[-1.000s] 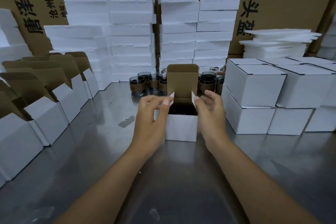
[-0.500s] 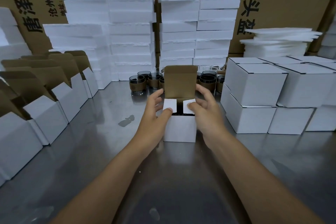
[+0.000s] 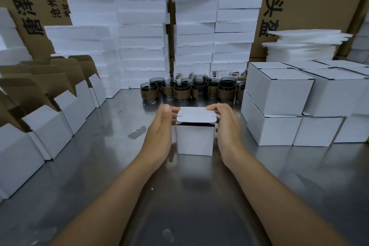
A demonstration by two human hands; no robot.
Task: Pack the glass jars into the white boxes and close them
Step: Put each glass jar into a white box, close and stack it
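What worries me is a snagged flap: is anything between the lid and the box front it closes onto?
Nothing visible. The lid lies folded over the box, only a dark gap at its front edge; the left hand and right hand touch the lid's sides, not in that gap.

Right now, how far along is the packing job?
Done: closed white boxes are stacked at the right.
In hand: the left hand and right hand press the lid down on the centre box. A dark gap under the lid's front edge shows it is not tucked in yet.
Left: a cluster of glass jars stands behind it, and open boxes wait at the left.
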